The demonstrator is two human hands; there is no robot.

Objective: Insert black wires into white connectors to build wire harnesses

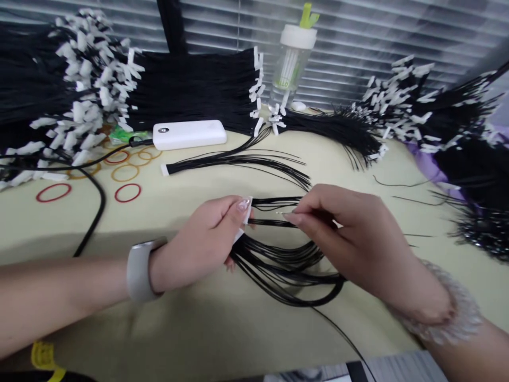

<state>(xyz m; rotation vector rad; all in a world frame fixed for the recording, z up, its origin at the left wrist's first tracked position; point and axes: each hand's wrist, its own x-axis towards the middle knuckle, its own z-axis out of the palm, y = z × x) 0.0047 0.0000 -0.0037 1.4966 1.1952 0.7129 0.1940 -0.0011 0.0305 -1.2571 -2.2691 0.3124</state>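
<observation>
My left hand (pixel 214 231) is closed on a white connector (pixel 248 210), gripping it between thumb and fingers. Black wires (pixel 274 202) run out of its right side. A second white piece (pixel 238 236) shows just below, with a looped bundle of black wires (pixel 294 286) curving right beneath both hands. Thumb and forefinger of my right hand (pixel 342 228) pinch a thin wire, whose small metal tip (pixel 279 213) points left at the connector, a short gap away from it. The other fingers of that hand are curled and partly hidden.
Behind the hands lies a wire bundle with a white end (pixel 165 170), beside a white power bank (pixel 190 135). Stacked black wires with white connectors (pixel 194 87) line the back. A clear bottle (pixel 292 66) stands there. Rubber bands (pixel 128 192) lie left, more wire piles (pixel 473 185) right.
</observation>
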